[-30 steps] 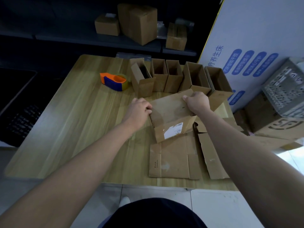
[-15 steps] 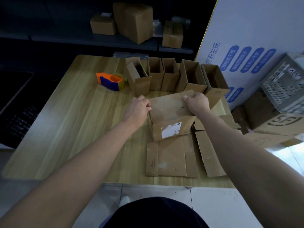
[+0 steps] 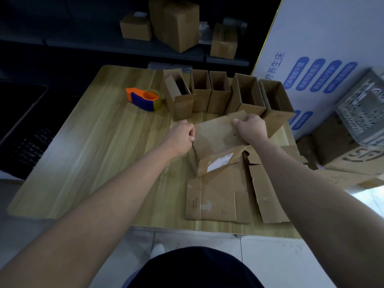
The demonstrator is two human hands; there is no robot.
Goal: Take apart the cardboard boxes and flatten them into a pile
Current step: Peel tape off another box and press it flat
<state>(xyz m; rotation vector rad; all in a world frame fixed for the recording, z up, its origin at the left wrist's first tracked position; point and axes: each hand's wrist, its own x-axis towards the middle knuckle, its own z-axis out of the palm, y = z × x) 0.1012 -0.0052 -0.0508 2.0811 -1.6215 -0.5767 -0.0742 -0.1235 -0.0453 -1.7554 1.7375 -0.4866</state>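
We're gripping the box [image 3: 216, 142], left hand [image 3: 182, 134] and right hand [image 3: 251, 126] curled on its edges | flap [image 3: 254, 157] below right hand newly opening | flattening starting

Two hands hold a brown box [image 3: 216, 140] near the middle of the table [image 3: 93, 152]. The left hand [image 3: 181, 135] grips the box's left end. The right hand [image 3: 250, 126] grips its far edge. A white sticker [image 3: 218, 164] is on the side facing the person. The box lies partly on flat cardboard [image 3: 218, 196] by the table's near edge, toward the right corner. Five open boxes [image 3: 220, 94] stand in a row along the far edge. An orange and blue tape holder [image 3: 145, 98] sits just left of them. More boxes [image 3: 176, 23] sit on a dark shelf [image 3: 226, 61] behind the table.
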